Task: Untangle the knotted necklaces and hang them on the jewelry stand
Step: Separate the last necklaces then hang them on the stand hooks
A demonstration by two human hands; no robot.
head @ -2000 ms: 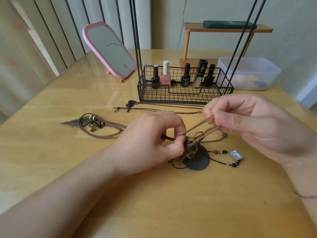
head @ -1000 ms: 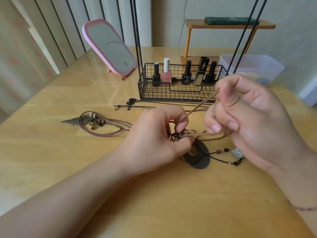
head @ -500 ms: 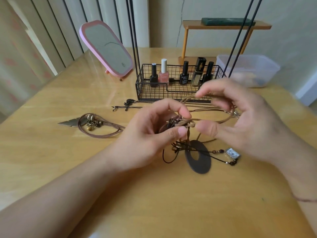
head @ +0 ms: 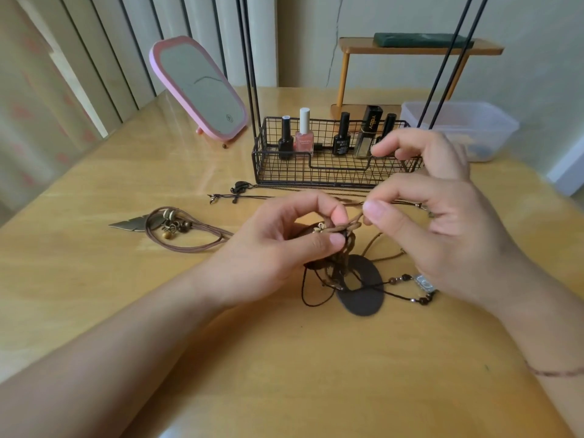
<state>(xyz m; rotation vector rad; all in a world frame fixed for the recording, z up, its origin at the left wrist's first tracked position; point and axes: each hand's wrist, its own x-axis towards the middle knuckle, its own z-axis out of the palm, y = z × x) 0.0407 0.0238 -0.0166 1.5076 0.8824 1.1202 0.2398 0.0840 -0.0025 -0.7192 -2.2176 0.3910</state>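
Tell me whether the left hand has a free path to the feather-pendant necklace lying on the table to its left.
Probably yes: the feather-pendant necklace lies in the open with nothing between it and the left hand, but that hand is pinching the knotted cords and must release first.

Bare forearms; thin dark cord bracelet (head: 551, 372) on right wrist.

Two hands: left hand (head: 278, 248), right hand (head: 442, 235). One wire basket (head: 284, 172) near the worktop (head: 284, 374) far edge, five bottles in it: three black-capped polish bottles (head: 285, 141), one pink polish (head: 304, 134), one gold tube (head: 368, 131). One pink mirror (head: 199, 90) toward the far left corner. One clear tub (head: 493, 128) at the far right. One small wooden shelf (head: 420, 50), one dark slab (head: 423, 39) on it. One knotted bundle of necklaces (head: 344, 267); strand count unclear. Two loose necklaces: leaf-pendant cord (head: 177, 229), thin dark chain (head: 240, 192).
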